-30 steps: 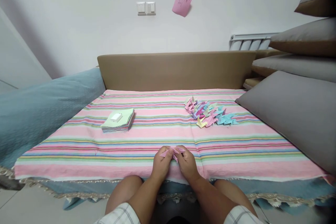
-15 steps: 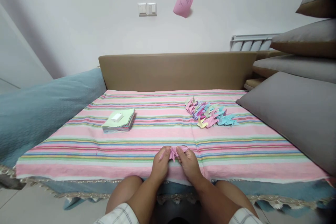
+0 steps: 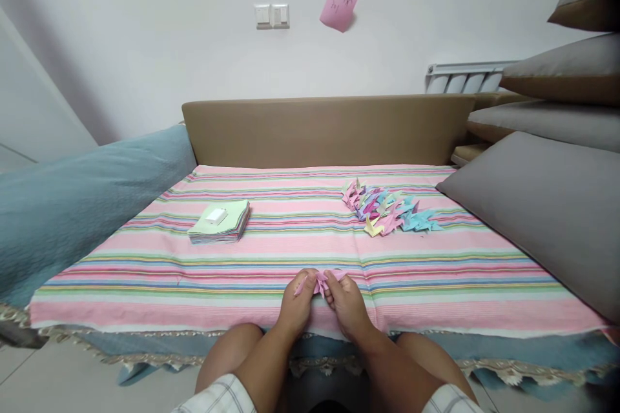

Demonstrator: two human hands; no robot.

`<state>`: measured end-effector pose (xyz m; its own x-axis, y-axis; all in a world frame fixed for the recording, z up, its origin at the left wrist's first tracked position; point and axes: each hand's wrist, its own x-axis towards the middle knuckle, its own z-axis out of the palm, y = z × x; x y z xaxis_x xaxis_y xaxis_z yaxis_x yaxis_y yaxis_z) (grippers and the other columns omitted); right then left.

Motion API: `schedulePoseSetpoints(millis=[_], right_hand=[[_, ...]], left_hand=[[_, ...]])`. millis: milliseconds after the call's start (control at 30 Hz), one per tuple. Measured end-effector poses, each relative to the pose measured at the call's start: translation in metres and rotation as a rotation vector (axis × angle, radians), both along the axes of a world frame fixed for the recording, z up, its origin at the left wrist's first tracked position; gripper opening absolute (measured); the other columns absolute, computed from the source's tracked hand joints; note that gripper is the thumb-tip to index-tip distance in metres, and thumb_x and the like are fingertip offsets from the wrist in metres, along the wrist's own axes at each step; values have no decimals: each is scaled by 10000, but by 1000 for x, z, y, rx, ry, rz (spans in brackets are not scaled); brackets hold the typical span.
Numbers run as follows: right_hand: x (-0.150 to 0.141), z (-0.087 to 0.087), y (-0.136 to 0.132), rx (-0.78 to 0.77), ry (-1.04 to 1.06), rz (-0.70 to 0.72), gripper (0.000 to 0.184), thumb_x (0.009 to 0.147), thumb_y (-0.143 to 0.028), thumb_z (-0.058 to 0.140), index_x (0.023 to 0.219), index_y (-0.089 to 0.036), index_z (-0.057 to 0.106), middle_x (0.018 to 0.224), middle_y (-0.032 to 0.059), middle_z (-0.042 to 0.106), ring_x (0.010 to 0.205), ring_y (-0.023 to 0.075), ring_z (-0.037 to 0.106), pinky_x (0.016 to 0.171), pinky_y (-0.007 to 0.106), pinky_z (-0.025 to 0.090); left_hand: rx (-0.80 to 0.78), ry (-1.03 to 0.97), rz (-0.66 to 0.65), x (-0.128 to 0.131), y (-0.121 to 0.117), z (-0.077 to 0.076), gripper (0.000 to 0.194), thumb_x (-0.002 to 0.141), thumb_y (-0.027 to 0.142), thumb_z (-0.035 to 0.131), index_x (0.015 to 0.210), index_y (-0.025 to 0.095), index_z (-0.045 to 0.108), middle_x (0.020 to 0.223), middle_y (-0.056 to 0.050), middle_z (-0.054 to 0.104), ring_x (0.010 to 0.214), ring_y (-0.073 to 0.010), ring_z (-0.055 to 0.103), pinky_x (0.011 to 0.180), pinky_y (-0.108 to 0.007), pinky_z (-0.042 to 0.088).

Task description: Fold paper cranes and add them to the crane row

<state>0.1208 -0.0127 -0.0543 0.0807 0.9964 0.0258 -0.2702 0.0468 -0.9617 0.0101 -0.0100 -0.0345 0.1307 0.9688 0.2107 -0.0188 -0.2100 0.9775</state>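
Between my two hands is a pink folded paper crane (image 3: 320,283), held just above the near part of the striped cloth. My left hand (image 3: 297,300) pinches its left side, thumb on top. On the other side, my right hand (image 3: 347,302) grips the right part between thumb and fingers. Parts of the paper are hidden by the fingers. Farther off to the right lies a cluster of several folded paper cranes (image 3: 387,213) in pink, purple, yellow and blue. To the left sits a stack of coloured paper sheets (image 3: 227,227) with a small white box (image 3: 216,216) on top.
A striped cloth (image 3: 290,245) covers the sofa seat, with a brown backrest (image 3: 320,132) behind. Grey cushions (image 3: 542,200) are piled on the right, and a blue-covered armrest (image 3: 97,193) stands on the left. A pink note (image 3: 339,8) and switches (image 3: 272,16) are on the wall.
My thumbs have moved apart and the pink paper between them has turned, showing more of its middle. Both hands stay in about the same place. The cranes and the stack have not moved.
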Motion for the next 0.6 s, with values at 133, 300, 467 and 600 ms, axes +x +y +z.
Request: schedulePoseSetpoints(millis=[133, 300, 467, 600], right_hand=[[-3, 1, 1, -113, 119, -49, 447, 664, -585, 637, 591, -186, 449, 461, -59, 434, 400, 58, 341, 383, 193, 236], [-6, 7, -2, -199, 288, -45, 480, 569, -570, 723, 602, -181, 444, 456, -65, 454, 384, 41, 351, 358, 168, 222], [-7, 11, -3, -256, 426, -13, 493, 524, -530, 779, 628, -171, 457, 451, -77, 463, 383, 22, 362, 344, 131, 228], [-7, 13, -4, -294, 511, 5, 489, 506, -493, 806, 640, -169, 466, 444, -81, 465, 378, 16, 365, 337, 118, 232]], left_hand=[[-22, -45, 6, -1, 0, -1, 357, 819, 494, 501, 760, 159, 609, 692, -10, 572, 695, -153, 517, 692, -264, 425], [-66, -81, -28, -3, 2, -6, 347, 833, 479, 492, 791, 159, 617, 704, -1, 576, 699, -143, 512, 691, -250, 409], [-122, -127, -29, -5, 3, -9, 345, 826, 473, 510, 790, 150, 625, 722, -4, 601, 719, -142, 516, 718, -248, 402], [-157, -180, -10, -4, 4, -10, 342, 807, 476, 540, 819, 148, 637, 741, -12, 625, 742, -154, 532, 741, -259, 406]])
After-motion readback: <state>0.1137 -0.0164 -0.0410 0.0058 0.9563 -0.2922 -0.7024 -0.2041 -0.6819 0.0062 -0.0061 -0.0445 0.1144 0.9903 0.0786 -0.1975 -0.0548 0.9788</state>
